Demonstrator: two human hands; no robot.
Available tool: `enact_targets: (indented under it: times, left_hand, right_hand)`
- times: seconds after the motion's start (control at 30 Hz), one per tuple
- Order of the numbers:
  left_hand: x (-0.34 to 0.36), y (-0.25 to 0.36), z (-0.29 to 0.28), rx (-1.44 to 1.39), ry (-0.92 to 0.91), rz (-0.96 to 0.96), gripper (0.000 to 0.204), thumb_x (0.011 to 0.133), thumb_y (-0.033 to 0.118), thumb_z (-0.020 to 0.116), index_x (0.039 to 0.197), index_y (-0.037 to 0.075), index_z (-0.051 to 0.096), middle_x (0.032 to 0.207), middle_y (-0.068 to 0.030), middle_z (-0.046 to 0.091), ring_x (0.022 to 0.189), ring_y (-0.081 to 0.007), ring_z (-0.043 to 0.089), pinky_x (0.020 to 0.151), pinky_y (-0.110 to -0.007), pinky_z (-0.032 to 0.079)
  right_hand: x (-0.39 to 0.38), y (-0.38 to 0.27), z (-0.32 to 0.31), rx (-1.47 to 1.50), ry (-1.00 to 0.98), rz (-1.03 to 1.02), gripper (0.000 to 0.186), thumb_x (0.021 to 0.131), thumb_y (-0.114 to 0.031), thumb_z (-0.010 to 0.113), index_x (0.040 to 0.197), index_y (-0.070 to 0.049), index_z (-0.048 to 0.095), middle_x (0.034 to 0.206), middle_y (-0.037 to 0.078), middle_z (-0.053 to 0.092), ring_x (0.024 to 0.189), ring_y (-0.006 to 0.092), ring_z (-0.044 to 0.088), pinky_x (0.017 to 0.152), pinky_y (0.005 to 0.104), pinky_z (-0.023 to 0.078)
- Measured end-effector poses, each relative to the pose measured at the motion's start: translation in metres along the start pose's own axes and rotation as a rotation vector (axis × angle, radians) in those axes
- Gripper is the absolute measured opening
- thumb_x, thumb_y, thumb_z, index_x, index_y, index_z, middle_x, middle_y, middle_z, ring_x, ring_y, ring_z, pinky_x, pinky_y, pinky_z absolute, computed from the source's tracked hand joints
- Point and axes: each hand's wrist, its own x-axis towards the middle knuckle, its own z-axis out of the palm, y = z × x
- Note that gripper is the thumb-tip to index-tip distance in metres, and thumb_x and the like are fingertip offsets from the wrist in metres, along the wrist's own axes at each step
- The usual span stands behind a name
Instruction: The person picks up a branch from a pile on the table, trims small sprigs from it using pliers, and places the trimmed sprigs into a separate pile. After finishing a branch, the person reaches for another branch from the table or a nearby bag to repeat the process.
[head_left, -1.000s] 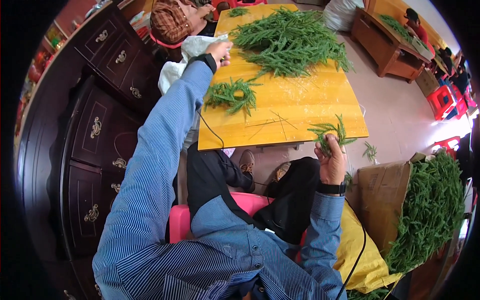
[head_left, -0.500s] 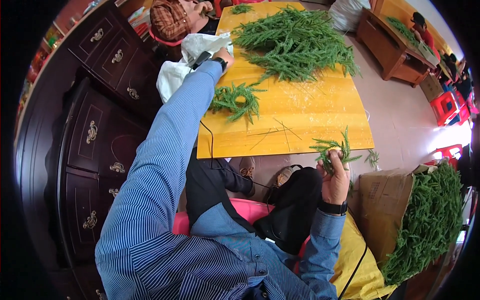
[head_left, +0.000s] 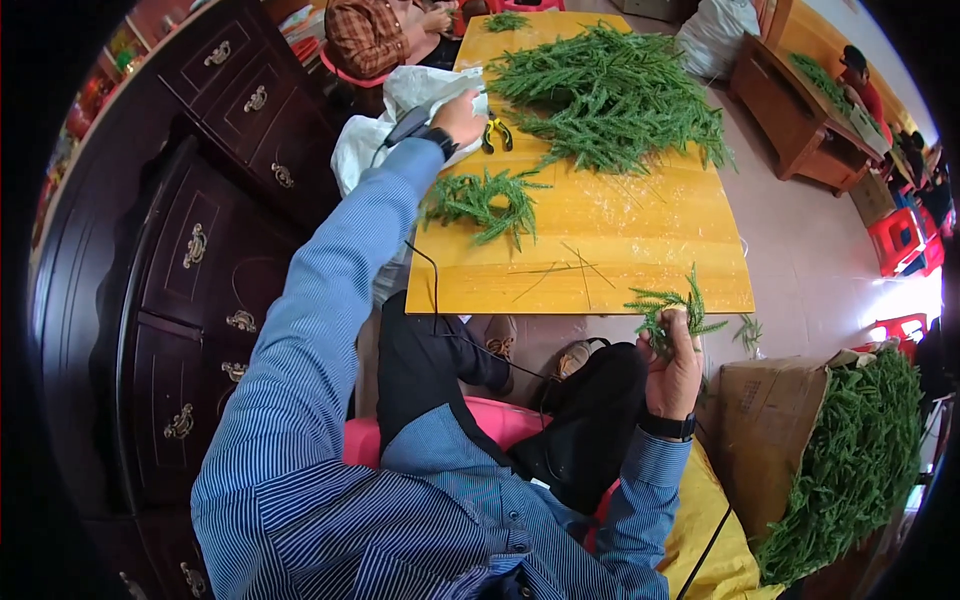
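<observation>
At the table's left side, my left hand reaches over a white plastic bag. Its fingers look bunched together, and what they hold, if anything, is hidden. A grey corded tool lies by its wrist. Just right of the hand are pliers with yellow-and-black handles, whose jaws I cannot make out. My right hand is closed on a small bunch of artificial pine sprigs at the table's near right corner. Closer to my left arm, a pine wreath lies on the table.
A large pile of pine branches covers the far table. Thin wire-like stems lie near its front edge. A cardboard box full of greenery stands at right, dark drawers at left. A person sits across.
The yellow-and-black pliers now show beside my left hand, which has shifted slightly to the right. The whole view has moved a little. My right hand keeps its hold on the sprigs.
</observation>
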Motion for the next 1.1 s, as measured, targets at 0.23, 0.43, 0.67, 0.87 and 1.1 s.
enact_targets:
  times: [0.23,0.43,0.67,0.87,1.1]
  left_hand:
    - [-0.122,0.018,-0.016,-0.332,-0.350,0.322,0.085,0.074,0.049,0.076,0.140,0.005,0.044,0.129,-0.0227,0.056,0.121,-0.0348,0.053,0.102,-0.040,0.041]
    - [-0.134,0.036,0.016,0.198,-0.127,0.487,0.096,0.068,0.052,0.078,0.143,0.006,0.040,0.135,-0.0233,0.050,0.126,-0.0384,0.046,0.107,-0.043,0.036]
    - [-0.114,0.043,0.029,0.104,-0.257,0.397,0.098,0.066,0.053,0.077,0.143,0.007,0.039,0.132,-0.0209,0.055,0.123,-0.0359,0.051,0.103,-0.041,0.042]
    - [-0.098,0.052,0.034,0.154,-0.365,0.152,0.086,0.067,0.046,0.077,0.137,0.006,0.047,0.129,-0.0196,0.058,0.118,-0.0338,0.056,0.100,-0.040,0.045]
    - [-0.097,0.057,0.036,0.175,-0.368,0.191,0.074,0.066,0.038,0.076,0.128,0.003,0.055,0.120,-0.0207,0.062,0.111,-0.0319,0.061,0.094,-0.039,0.048]
  right_hand:
    - [0.001,-0.001,0.001,0.036,-0.029,-0.015,0.019,0.095,-0.022,0.062,0.106,-0.006,0.061,0.094,0.003,0.066,0.074,0.0157,0.066,0.062,0.0285,0.058]
    - [0.000,0.006,-0.001,-0.021,-0.052,-0.021,0.019,0.095,-0.022,0.062,0.105,-0.006,0.060,0.093,0.004,0.065,0.073,0.0156,0.065,0.063,0.0285,0.057]
    - [0.000,0.006,-0.001,-0.053,-0.070,-0.031,0.019,0.095,-0.023,0.062,0.105,-0.007,0.059,0.092,0.003,0.065,0.072,0.0145,0.064,0.064,0.0270,0.056]
    - [-0.001,0.006,0.001,-0.052,-0.092,-0.032,0.018,0.095,-0.022,0.062,0.103,-0.007,0.059,0.091,0.003,0.064,0.072,0.0141,0.063,0.064,0.0259,0.056]
    - [0.000,0.006,0.000,-0.049,-0.080,-0.035,0.018,0.095,-0.022,0.062,0.102,-0.006,0.059,0.091,0.004,0.064,0.072,0.0143,0.063,0.064,0.0267,0.056]
